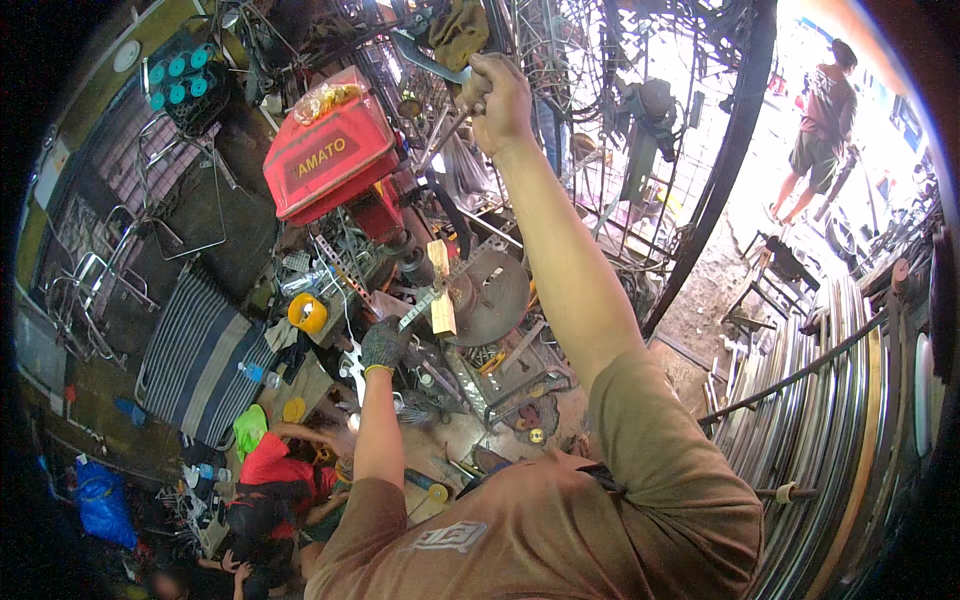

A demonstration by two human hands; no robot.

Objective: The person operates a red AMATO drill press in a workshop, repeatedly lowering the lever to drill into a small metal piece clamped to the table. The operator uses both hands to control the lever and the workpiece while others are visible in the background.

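Metal bar (416, 311), mid-frame, is gripped by gloved left hand (382, 346) near wood block (443, 314); right hand (500, 105), upper centre, is closed around a lever (443, 142). Seemingly unclamped, bar could spin if red drill (335, 180) catches.

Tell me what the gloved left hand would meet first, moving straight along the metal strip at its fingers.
Probably the wooden block just beyond the left hand, though depth is unclear.

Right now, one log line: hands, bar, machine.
left hand: gloved, holding flat metal bar | right hand: closed on lever | wooden block: at bar's far end | red drill press: spin unclear
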